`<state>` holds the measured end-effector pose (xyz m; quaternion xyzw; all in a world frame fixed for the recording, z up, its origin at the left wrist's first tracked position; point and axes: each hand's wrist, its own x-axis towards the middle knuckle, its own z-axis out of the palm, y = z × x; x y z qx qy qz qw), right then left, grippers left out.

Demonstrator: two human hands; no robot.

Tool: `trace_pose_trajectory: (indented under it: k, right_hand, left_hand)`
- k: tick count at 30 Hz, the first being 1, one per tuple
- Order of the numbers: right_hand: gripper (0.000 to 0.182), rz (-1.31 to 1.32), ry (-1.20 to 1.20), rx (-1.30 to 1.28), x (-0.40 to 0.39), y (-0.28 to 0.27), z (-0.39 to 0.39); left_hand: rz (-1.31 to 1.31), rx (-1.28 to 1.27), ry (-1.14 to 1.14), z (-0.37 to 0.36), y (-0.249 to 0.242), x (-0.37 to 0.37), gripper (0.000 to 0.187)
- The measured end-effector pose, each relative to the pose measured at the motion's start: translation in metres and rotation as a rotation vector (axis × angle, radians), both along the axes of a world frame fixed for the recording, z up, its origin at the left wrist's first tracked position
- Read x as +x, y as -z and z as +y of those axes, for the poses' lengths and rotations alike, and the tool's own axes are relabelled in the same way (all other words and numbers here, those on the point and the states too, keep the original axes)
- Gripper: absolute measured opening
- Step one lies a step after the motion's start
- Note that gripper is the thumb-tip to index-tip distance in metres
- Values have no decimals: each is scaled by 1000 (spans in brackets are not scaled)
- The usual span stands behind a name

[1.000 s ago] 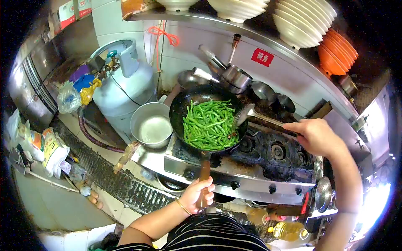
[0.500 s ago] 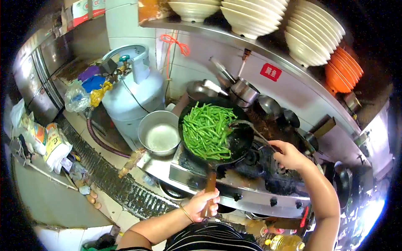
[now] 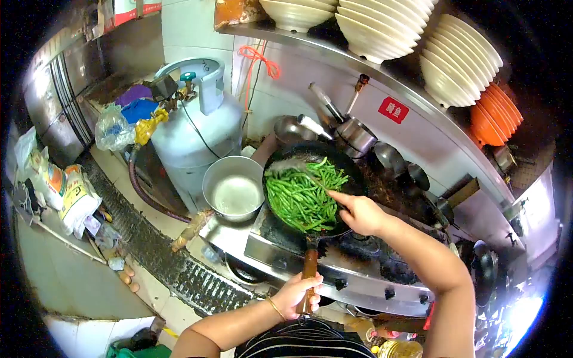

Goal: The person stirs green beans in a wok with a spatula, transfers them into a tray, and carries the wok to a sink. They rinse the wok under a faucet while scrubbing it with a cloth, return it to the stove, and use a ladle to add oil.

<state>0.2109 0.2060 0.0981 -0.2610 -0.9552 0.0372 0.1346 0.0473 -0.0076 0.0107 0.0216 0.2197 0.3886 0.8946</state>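
A dark wok point(image 3: 352, 164) on the stove holds many green beans point(image 3: 304, 206). My left hand point(image 3: 298, 293) is closed round the wok's brown wooden handle point(image 3: 310, 265), below the pan. Over the wok's right side, my right hand point(image 3: 358, 212) grips the handle of a metal ladle point(image 3: 292, 165). The ladle's head is blurred and lies at the beans' upper left edge.
A metal pot point(image 3: 233, 190) stands left of the wok, beside a pale blue gas cylinder point(image 3: 197, 140). Small pans point(image 3: 388, 156) line the back of the stove. Stacked bowls point(image 3: 459, 62) sit on a shelf above. A floor grate point(image 3: 161, 256) runs at left.
My right hand has moved left over the wok, and the ladle has swept from the right side to the upper left of the beans. My left hand keeps its hold.
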Motion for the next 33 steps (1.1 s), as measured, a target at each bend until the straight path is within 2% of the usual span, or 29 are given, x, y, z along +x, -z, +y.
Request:
trace_pose_trajectory:
  k: [1,2,7,8,11,14,18,19,21,23,26,29,30,31,33]
  right_hand:
    - [57,-196,75,-75,3,-27,-20]
    - [57,-381,114,-23,6,-43,-32]
    - [63,-660,70,141,62,-77,-57]
    - [64,-605,46,256,78,-73,-55]
    - [60,-501,163,184,100,-73,-60]
    - [56,-59,113,33,116,-61,-59]
    - [54,253,675,-792,90,-70,-58]
    - [54,323,728,-798,77,-64,-49]
    - [52,355,780,-862,62,-37,-20]
    - [53,459,859,-1114,32,-25,-8]
    - [52,523,710,-1392,12,-15,9]
    - [53,268,510,-1241,14,-31,2]
    - [54,140,435,-1109,18,-36,-1]
    - [55,-49,415,-899,22,-43,-7]
    - [54,-141,57,-176,38,-42,-17]
  left_hand:
    - [9,0,-12,0,-1,0,13]
    - [19,-4,-23,-1,-2,0,13]
    - [10,28,-59,-2,-4,2,15]
    - [14,35,-67,-2,-4,3,15]
    - [20,25,-68,-3,-4,4,16]
    - [41,18,-65,-2,-8,3,17]
    - [15,-4,-53,-2,-2,4,15]
    - [29,-9,-56,-2,-7,4,13]
    - [40,-10,-57,-2,-7,4,12]
    - [31,2,-52,-1,-4,4,12]
    - [6,5,-44,0,-5,1,13]
    - [6,12,-46,-1,-3,-1,15]
    - [14,11,-48,-1,-3,-1,15]
    - [20,10,-49,-1,-3,-2,15]
    - [48,2,-52,-2,-9,-2,15]
